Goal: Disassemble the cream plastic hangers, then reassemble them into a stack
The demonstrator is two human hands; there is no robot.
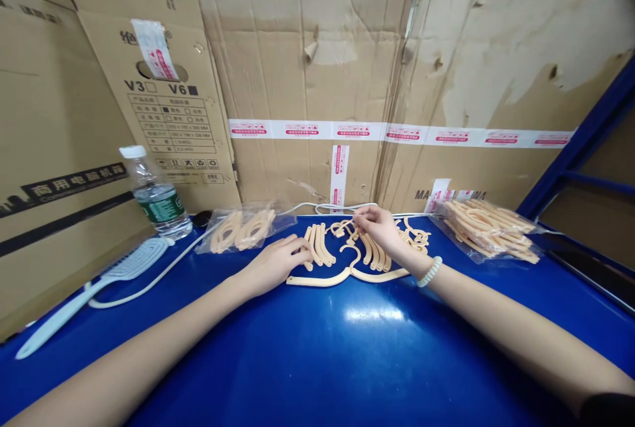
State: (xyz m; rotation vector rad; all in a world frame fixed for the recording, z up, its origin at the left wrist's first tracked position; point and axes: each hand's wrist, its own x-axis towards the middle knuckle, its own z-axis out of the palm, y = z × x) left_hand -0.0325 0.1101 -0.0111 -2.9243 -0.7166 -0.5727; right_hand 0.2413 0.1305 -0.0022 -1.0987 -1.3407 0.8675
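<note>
My right hand (378, 225) is closed in a pinch on a small cream plastic piece, apparently a hanger hook (341, 231), held over other loose hooks. My left hand (278, 263) rests on the table with loosely bent fingers, its fingertips beside a row of curved hanger arms (320, 245); a gap shows between thumb and forefinger. Another row of hanger arms (377, 254) lies under my right hand. In front of both rows, a hook (353, 256) and two long arms (320, 280) lie in the shape of a hanger. More hooks (415, 236) are partly hidden behind my right wrist.
Clear bags of cream hanger parts lie at left (243, 230) and right (489, 229). A water bottle (161, 205), a pale blue hairbrush (124, 265) and a white cable (163, 281) are on the left. Cardboard (307, 70) walls the back of the blue table (317, 354). A dark flat object (592, 275) lies far right.
</note>
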